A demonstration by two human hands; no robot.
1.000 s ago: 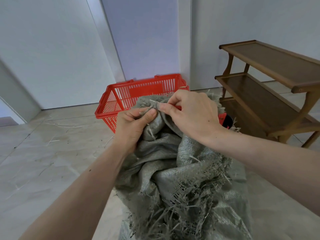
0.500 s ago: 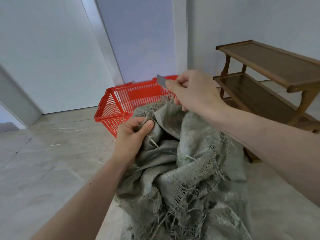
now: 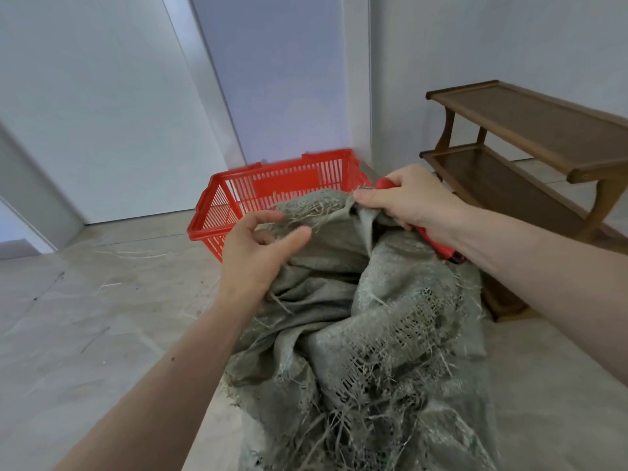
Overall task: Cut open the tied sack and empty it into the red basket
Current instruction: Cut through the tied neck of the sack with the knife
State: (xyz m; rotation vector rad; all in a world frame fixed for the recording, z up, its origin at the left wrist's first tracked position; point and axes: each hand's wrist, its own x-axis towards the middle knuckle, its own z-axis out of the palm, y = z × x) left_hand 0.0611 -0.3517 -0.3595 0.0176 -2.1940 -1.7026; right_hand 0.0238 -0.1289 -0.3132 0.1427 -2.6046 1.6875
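A grey-green frayed burlap sack (image 3: 367,321) stands slumped on the floor in front of me, its top edge loose and ragged. Behind it sits the red basket (image 3: 272,185), whose inside is partly hidden by the sack. My right hand (image 3: 407,198) grips a red utility knife (image 3: 438,246) and pinches the sack's upper right edge with the thumb. My left hand (image 3: 258,253) hovers at the sack's upper left with fingers spread, holding nothing.
A brown wooden two-shelf stand (image 3: 530,147) is close on the right, touching the sack's side. White walls and a door panel (image 3: 272,79) stand behind the basket. Loose straw fibres (image 3: 129,254) lie on the pale tiled floor at left.
My right hand came down from above the basket with the knife and now pinches the sack's top edge. My left hand let go of the bunched neck and opened. The sack's top has loosened.
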